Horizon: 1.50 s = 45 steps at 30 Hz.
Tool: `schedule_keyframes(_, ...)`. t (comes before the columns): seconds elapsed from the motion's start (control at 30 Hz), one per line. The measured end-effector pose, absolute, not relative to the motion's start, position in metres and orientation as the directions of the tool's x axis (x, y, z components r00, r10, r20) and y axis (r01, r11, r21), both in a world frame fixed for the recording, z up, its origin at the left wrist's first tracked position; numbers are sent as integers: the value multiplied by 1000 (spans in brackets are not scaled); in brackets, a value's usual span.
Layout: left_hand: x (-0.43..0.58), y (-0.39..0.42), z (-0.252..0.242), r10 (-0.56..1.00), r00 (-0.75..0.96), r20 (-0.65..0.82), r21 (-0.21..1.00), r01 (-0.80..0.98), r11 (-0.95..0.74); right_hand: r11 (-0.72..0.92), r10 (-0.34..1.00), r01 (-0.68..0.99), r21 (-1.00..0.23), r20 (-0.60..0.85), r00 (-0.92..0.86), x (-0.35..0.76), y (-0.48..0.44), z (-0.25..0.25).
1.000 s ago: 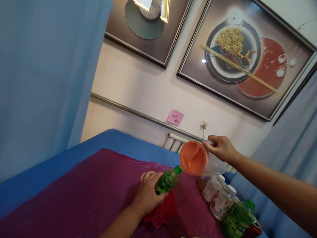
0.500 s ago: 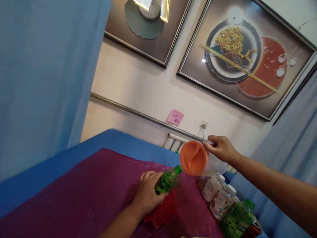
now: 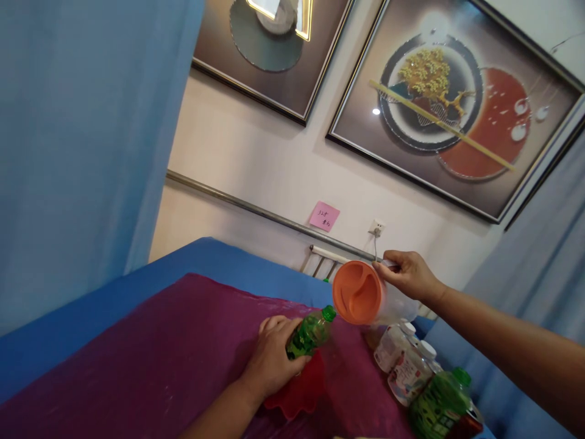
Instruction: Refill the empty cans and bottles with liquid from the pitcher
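My left hand (image 3: 274, 360) is wrapped round a green plastic bottle (image 3: 307, 336), whose green top leans up and to the right. Under the bottle a red wavy-edged dish (image 3: 297, 396) lies on the magenta cover, partly hidden by my hand. My right hand (image 3: 409, 275) grips the handle of a translucent pitcher (image 3: 397, 306) with an orange lid (image 3: 356, 292). It is held tilted in the air, lid facing left, just above and right of the bottle's top. Whether liquid flows from it I cannot tell.
Several bottles line the right side: white-capped bottles (image 3: 406, 372) and a larger green bottle (image 3: 441, 402), with a can (image 3: 470, 424) beside it. The magenta cover (image 3: 159, 353) lies over a blue surface (image 3: 219, 259). A metal rail (image 3: 256, 209) runs along the wall; a blue curtain (image 3: 82, 152) hangs left.
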<state>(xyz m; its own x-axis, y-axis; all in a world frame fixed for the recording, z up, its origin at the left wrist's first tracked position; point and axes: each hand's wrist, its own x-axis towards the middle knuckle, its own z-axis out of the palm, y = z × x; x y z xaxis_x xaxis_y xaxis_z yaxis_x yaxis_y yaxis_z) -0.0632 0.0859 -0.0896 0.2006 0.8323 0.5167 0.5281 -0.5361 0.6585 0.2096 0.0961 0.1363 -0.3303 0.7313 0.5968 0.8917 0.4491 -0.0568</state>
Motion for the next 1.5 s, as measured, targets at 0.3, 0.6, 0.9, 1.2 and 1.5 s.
schedule_keyframes(0.3, -63, 85, -90, 832, 190, 521, 664, 522, -536, 457, 728, 887, -65, 600, -332, 209, 96, 137)
schedule_keyframes(0.6, -62, 85, -89, 831, 190, 522, 661, 526, -536, 448, 740, 892, -64, 587, -330, 207, 96, 137)
schedule_keyframes(0.9, -61, 84, -89, 838, 188, 512, 668, 527, -526, 439, 748, 895, -77, 584, -316, 209, 97, 137)
schedule_keyframes(1.2, -62, 87, -91, 833, 201, 515, 659, 528, -535, 432, 754, 898, -79, 578, -311, 212, 97, 138)
schedule_keyframes(1.5, -62, 86, -90, 838, 212, 502, 660, 533, -530, 449, 750, 890, -84, 576, -324, 213, 98, 134)
